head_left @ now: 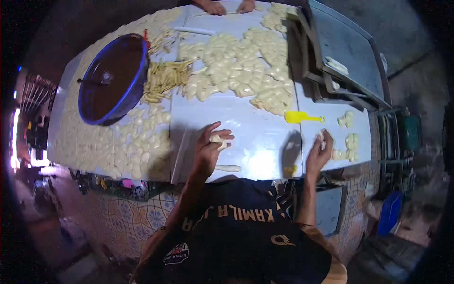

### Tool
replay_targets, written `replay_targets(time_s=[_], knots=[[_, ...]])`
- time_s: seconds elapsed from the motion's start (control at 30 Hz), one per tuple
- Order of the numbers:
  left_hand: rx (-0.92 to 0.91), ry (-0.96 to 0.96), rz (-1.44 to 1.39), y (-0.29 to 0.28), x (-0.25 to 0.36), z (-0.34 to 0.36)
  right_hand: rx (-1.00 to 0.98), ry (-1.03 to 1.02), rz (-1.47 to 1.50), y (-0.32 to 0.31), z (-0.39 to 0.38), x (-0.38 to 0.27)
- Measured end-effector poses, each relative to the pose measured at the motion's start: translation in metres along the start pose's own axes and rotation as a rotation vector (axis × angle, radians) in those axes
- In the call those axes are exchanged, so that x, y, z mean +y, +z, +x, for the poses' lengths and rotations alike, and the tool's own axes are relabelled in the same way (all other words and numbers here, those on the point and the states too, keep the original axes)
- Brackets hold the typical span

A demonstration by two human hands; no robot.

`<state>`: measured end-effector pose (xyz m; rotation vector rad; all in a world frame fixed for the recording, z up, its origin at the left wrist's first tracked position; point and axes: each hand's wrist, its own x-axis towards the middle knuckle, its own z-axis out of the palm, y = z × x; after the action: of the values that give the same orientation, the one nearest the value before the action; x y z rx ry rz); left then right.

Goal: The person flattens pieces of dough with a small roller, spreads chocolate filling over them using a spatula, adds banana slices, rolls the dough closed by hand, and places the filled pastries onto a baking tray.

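Note:
My left hand (206, 149) is over the near part of the white table (255, 142), its fingers curled around a small lump of pale dough (218, 140). Below it, by the table's near edge, lies a short rolled dough strip (228, 168). My right hand (321, 150) is farther right, pinching a small whitish piece, apparently dough (322, 137). Several small dough pieces (351, 142) rest just right of that hand. Beyond it lies a yellow scraper (297, 117), beside a wide spread of flattened dough pieces (241, 71).
On the left stands a large blue basin (142, 78) of brown liquid, next to a pile of pale yellow sticks (165, 80). More dough pieces (127, 146) cover the table there. Metal trays (350, 42) are stacked at the back right. Another person's hands (215, 8) work across the table.

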<state>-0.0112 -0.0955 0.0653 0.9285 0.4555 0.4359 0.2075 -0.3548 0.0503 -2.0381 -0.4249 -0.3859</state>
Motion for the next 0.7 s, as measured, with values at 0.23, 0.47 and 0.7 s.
replay_targets(time_s=[0.23,0.47,0.7], knots=[[0.094,0.051,-0.357,0.007,-0.023,0.006,-0.597,0.32,0.379,0.048,-0.044,-0.056],[0.262,0.281,0.244,0.008,-0.023,-0.001,-0.758,0.134,0.512,0.133,-0.072,-0.126],[0.644,0.369,1.199,-0.034,-0.035,0.002,-0.884,-0.405,0.034,0.143,-0.082,-0.089]])
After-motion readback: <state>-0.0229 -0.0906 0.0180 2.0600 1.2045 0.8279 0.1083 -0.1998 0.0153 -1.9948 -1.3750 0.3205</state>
